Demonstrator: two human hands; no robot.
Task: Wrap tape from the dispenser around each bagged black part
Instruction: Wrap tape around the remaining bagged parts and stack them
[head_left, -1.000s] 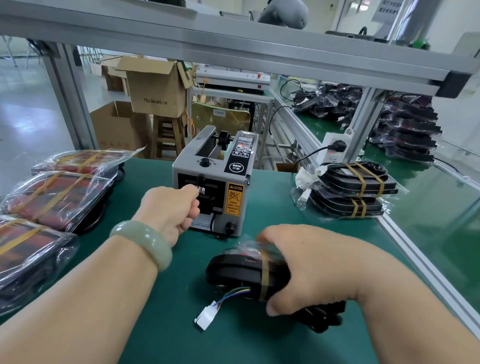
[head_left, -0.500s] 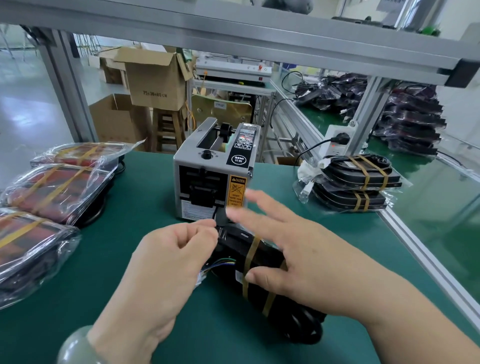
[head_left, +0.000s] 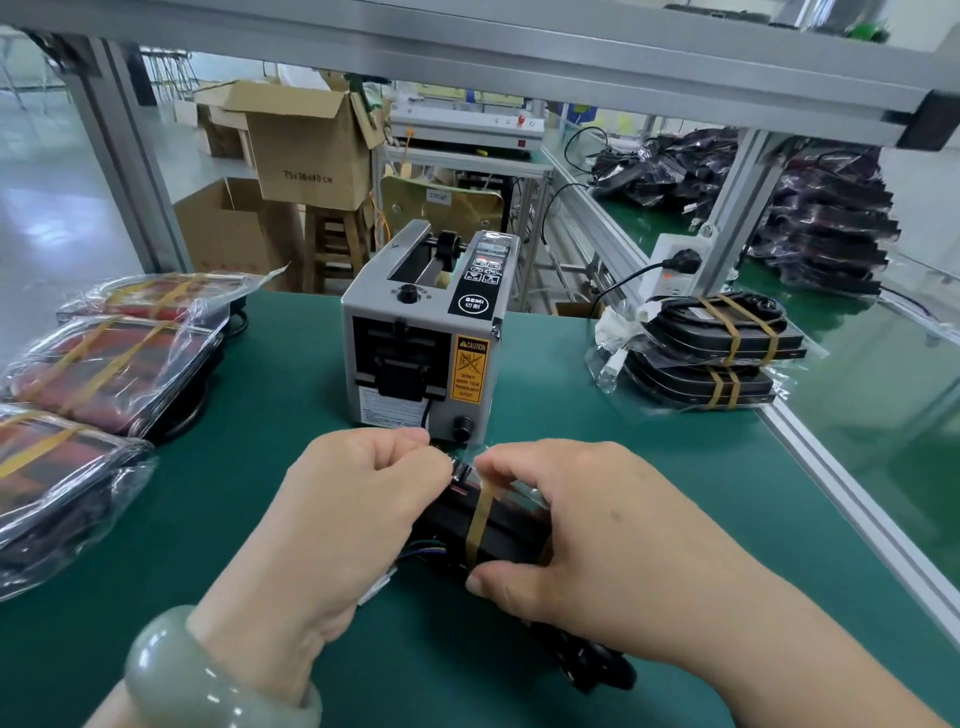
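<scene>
left hand (head_left: 358, 499) curled, fingertips pinched at the far end of the bagged black part (head_left: 498, 525); right hand (head_left: 582, 525) clamped over it, thumb under, beside an amber tape band (head_left: 479, 519). part lies on the green desk (head_left: 260, 519), just near of the tape dispenser (head_left: 421, 338). taped bags at 9 o'clock (head_left: 104, 364) and 2 o'clock (head_left: 711, 353). cardboard boxes (head_left: 306, 145) behind.

cardboard boxes (head_left: 306, 150) (one printed), wooden stool (head_left: 337, 249), perhaps a sealer (head_left: 467, 130)
</scene>
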